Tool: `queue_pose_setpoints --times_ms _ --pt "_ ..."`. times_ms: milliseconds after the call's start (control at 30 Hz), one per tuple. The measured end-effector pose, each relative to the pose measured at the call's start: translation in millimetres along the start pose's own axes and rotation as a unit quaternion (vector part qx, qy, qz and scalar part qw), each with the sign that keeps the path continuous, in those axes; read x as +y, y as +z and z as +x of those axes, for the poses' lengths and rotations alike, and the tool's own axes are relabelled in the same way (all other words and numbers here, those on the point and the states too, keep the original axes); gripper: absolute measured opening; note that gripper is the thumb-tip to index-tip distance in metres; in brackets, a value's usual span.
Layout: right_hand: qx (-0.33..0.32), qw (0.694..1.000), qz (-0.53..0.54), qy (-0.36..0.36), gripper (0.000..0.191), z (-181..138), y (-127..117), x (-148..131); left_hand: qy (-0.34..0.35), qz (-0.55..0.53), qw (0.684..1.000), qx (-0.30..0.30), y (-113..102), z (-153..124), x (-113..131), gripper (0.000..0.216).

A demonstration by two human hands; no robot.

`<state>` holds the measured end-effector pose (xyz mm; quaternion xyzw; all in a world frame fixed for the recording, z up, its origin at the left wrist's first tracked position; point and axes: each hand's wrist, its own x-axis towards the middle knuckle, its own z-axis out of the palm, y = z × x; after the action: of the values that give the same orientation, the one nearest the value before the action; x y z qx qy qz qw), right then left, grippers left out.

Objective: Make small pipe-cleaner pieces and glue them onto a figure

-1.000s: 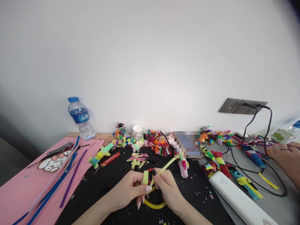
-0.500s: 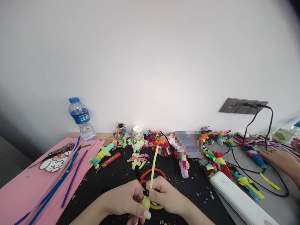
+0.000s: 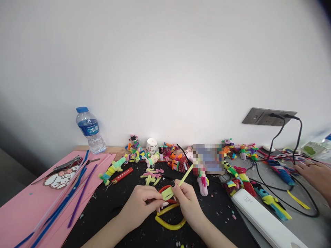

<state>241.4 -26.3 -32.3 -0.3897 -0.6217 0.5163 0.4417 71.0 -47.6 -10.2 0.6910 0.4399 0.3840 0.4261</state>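
Both my hands meet low in the middle over the black mat point(image 3: 124, 196). My left hand point(image 3: 141, 205) is closed, pinching a small coil of yellow-green pipe cleaner point(image 3: 167, 193). My right hand point(image 3: 187, 201) is closed on the loose end of the same pipe cleaner, which sticks up and to the right toward the blurred patch. Under the hands lie scissors with red and yellow handles point(image 3: 169, 224).
Pink sheets point(image 3: 28, 210) with blue and purple pipe cleaners point(image 3: 69, 196) lie left. A water bottle point(image 3: 90, 131), a white jar point(image 3: 151, 145) and several pipe-cleaner figures point(image 3: 176, 160) line the wall. A white power strip point(image 3: 263, 220), black cables and another person's hand point(image 3: 314, 175) are right.
The loose end has swung from pointing up to slanting right, and the coil has grown and turned sideways. My hands rose a little, uncovering the yellow scissor handle. The other person's hand shifted slightly.
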Motion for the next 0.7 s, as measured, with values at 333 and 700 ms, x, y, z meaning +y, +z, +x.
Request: queue_pose_setpoints --times_ms 333,700 --pt "-0.015 1.0 -0.01 0.012 0.041 -3.0 3.4 3.3 0.095 0.124 0.987 0.048 -1.3 -3.7 -4.6 0.021" --pt "-0.025 0.999 0.016 0.014 0.04 -1.8 3.6 4.6 0.149 0.213 0.965 0.043 -1.7 -5.7 -1.3 0.025"
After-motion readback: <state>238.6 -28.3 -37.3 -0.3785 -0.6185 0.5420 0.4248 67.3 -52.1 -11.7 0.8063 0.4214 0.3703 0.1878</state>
